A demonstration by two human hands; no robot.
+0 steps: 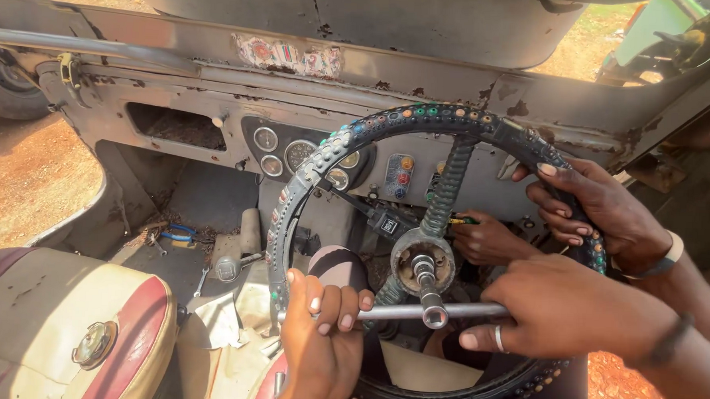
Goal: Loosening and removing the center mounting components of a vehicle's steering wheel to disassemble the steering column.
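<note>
1. Left hand (321,334): fingers curled tight around the left end of the T-bar wrench (414,311), thumb side up.
2. Right hand (554,308): closed over the right end of the same bar; ring on one finger.
3. T-bar wrench: silver bar lying level, its socket shaft seated on the hub nut (422,266) at the middle of the steering wheel (308,173).
4. Steering wheel: black rim studded with coloured beads, in front of the worn grey dashboard (216,98).
5. Another person's hand (590,206): grips the wheel's upper right rim; a further hand (485,239) holds a small tool behind the hub.
6. Seat (54,330): cream and red, lower left.
</note>
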